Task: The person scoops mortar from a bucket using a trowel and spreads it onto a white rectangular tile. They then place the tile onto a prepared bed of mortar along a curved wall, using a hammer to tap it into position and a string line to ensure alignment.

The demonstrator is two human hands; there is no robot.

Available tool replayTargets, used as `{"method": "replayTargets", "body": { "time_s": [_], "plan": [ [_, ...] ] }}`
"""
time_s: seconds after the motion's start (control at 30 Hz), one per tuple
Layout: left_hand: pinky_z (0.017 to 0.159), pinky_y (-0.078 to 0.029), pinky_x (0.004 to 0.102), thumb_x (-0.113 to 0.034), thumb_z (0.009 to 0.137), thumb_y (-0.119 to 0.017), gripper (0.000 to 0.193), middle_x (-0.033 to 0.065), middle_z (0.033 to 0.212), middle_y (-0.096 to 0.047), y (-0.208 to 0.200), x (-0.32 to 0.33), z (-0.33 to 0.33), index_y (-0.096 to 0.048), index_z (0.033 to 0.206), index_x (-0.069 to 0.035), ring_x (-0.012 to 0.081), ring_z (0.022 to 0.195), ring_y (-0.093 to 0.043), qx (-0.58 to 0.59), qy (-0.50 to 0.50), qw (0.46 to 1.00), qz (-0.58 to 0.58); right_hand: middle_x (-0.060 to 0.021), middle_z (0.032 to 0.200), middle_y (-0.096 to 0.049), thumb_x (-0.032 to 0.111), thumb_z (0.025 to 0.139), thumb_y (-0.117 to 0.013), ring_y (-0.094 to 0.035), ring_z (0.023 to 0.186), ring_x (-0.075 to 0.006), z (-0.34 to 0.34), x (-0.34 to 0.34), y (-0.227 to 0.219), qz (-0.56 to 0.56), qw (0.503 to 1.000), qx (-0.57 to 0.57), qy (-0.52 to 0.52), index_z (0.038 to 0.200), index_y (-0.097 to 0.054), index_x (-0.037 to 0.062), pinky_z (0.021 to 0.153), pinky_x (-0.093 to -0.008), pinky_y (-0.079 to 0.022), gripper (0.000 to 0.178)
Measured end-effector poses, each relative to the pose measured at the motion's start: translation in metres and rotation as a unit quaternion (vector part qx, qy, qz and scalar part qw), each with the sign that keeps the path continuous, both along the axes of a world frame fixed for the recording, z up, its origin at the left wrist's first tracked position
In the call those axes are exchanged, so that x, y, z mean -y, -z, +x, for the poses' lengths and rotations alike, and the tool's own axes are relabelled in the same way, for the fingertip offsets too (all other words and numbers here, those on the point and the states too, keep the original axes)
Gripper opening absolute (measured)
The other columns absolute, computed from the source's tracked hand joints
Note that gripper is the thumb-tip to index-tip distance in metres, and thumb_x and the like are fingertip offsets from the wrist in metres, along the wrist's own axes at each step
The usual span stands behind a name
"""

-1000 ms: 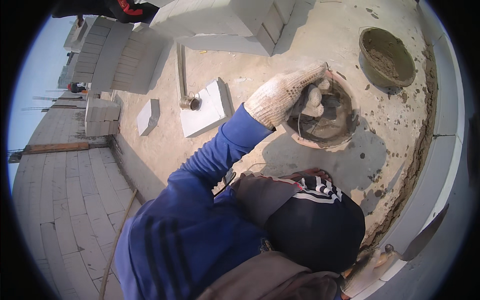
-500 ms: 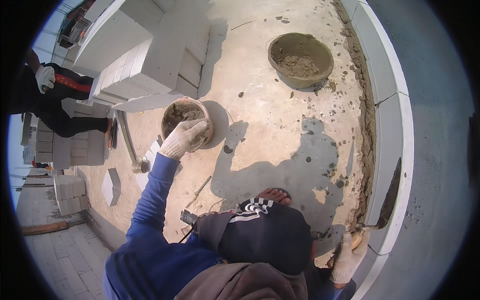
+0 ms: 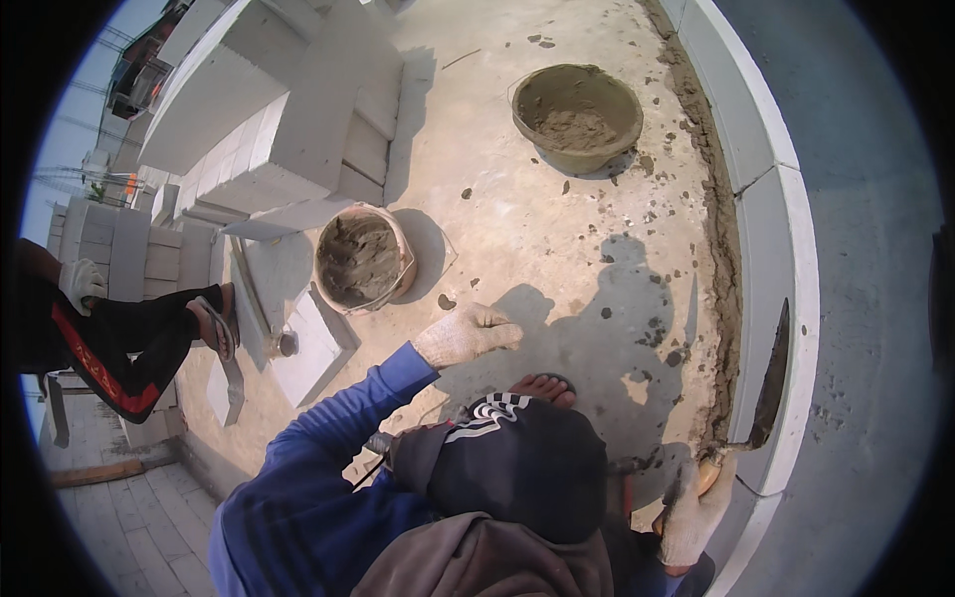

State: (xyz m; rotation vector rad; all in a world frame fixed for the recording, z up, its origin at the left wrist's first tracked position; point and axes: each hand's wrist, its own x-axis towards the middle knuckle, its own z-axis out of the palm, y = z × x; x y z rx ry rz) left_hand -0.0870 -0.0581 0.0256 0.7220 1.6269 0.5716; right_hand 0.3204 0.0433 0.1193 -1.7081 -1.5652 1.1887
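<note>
My left hand point(image 3: 460, 336), in a whitish work glove, hangs over the floor in front of my knee. Its fingers are curled in and nothing shows in them. Beyond it to the left stands a bucket point(image 3: 360, 257) of wet grey mortar, apart from the hand. Low on the right, my gloved right hand point(image 3: 693, 512) is closed around the wooden handle of a trowel point(image 3: 770, 383). The trowel's dark blade lies over the side of the low white block wall point(image 3: 776, 239). Wet mortar point(image 3: 726, 298) runs along the foot of this wall.
A wide mortar basin point(image 3: 582, 124) stands ahead. Stacked white blocks point(image 3: 298, 129) rise at the far left; a loose block point(image 3: 316, 348) and a hammer-like tool point(image 3: 284, 343) lie nearer. At left, another person point(image 3: 129, 328) is walking. Mortar spots dot the concrete floor point(image 3: 477, 199).
My left hand has moved from the bucket's rim toward me and to the right. The bucket now stands free. The other person has stepped nearer. My right hand keeps the trowel in place.
</note>
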Motion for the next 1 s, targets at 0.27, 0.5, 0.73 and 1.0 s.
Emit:
{"method": "replayTargets", "body": {
  "time_s": [0.27,0.5,0.73,1.0],
  "plan": [
    [0.085,-0.054,0.0269,-0.031,0.107,-0.071,0.052,0.0033,0.127,-0.072,0.020,0.001,-0.002,-0.063,0.148,0.001,0.0085,0.099,-0.064,0.043,-0.148,0.984,0.085,-0.0072,0.108,-0.066,0.010,0.102,-0.071,-0.063,0.094,-0.0129,-0.019,-0.001,-0.028,-0.087,0.995,-0.043,-0.020,0.136,-0.058,-0.0034,0.083,-0.0287,-0.053,0.038],
    [0.088,-0.054,0.0290,-0.032,0.107,-0.070,0.058,0.0046,0.128,-0.071,0.038,-0.017,-0.011,-0.059,0.154,0.001,0.0114,0.100,-0.063,0.092,-0.136,0.986,0.041,-0.0058,0.097,-0.062,0.000,0.097,-0.066,-0.058,0.084,-0.0131,-0.027,-0.004,-0.028,-0.063,0.998,0.000,-0.002,0.124,-0.059,-0.0036,0.079,-0.0300,-0.052,0.028],
    [0.092,-0.055,0.0290,-0.037,0.107,-0.071,0.061,0.0065,0.130,-0.071,0.054,-0.003,0.006,-0.059,0.154,0.000,0.0121,0.105,-0.065,0.086,-0.118,0.989,0.005,-0.0063,0.091,-0.062,0.000,0.095,-0.067,-0.060,0.081,-0.0144,-0.013,-0.002,-0.028,-0.043,0.996,0.039,-0.072,0.130,-0.059,-0.0043,0.077,-0.0314,-0.053,0.036],
    [0.104,-0.054,0.0391,-0.041,0.113,-0.059,0.055,0.0220,0.146,-0.064,-0.063,0.024,0.049,-0.061,0.149,0.000,0.0344,0.125,-0.067,0.123,-0.093,0.985,0.079,-0.0176,0.122,-0.067,0.016,0.104,-0.070,-0.065,0.107,-0.0232,-0.049,-0.017,-0.019,-0.004,0.988,0.029,-0.149,0.145,-0.052,-0.0077,0.099,-0.0360,-0.052,0.050]
  ]
}}
